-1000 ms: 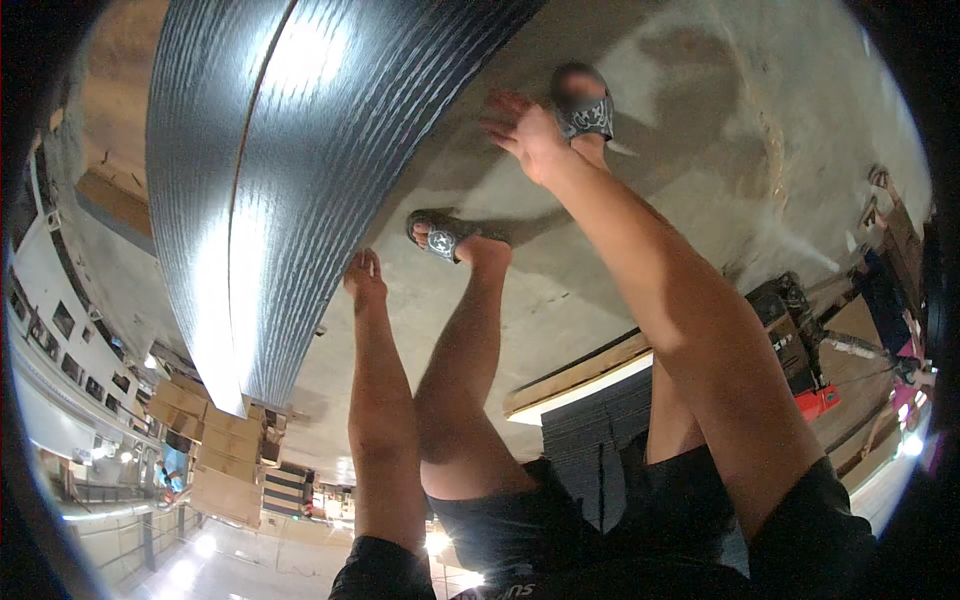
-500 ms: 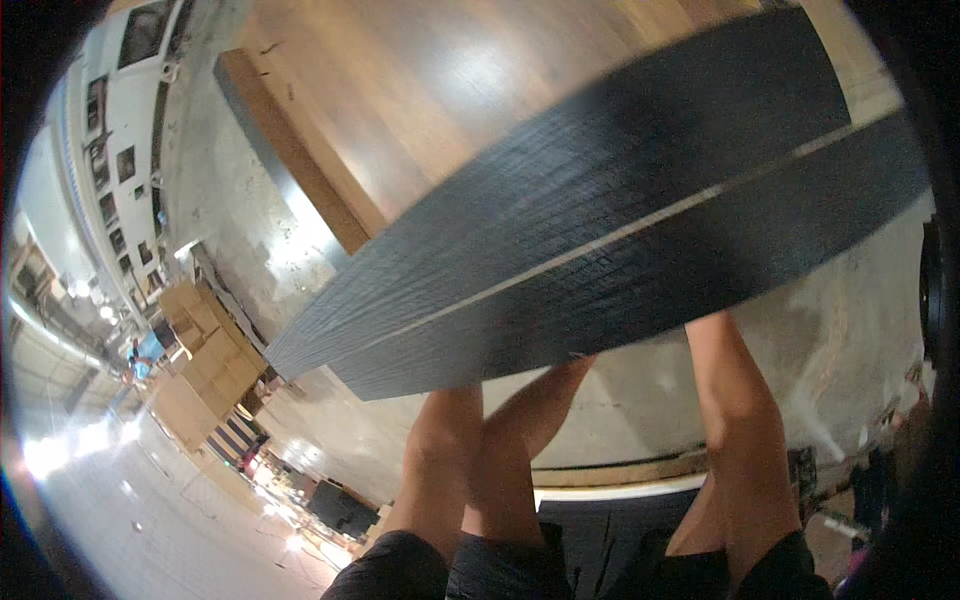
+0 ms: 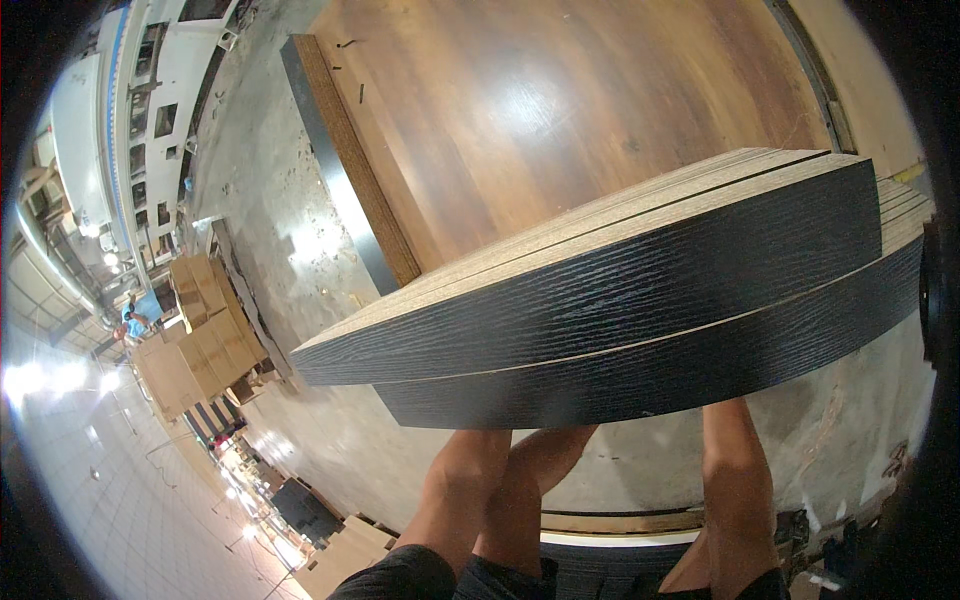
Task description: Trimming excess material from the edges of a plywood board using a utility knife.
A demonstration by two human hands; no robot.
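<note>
Long boards with black wood-grain faces (image 3: 600, 300) stretch across the view in two stacked rows, in front of me. Their raw tan edges (image 3: 640, 220) face upward, in several thin layers. The lower row sits a little to the right of the upper one. My left forearm reaches up to the boards' lower side left of the middle, and my right forearm does the same further right. Both hands are hidden behind the boards, which they hold up off the floor; the fingers do not show.
Beyond the boards lies a large brown wood-look panel (image 3: 530, 120). A strip with a dark side and brown top (image 3: 350, 170) lies along its left edge. Cardboard boxes (image 3: 200, 350) stand on the concrete floor (image 3: 290, 200) at left, near a person in blue (image 3: 145, 312). A long white machine stands far left.
The boards have tilted, so their tan edges now show along the top. They sit lower in the view, and more of the brown panel shows behind them.
</note>
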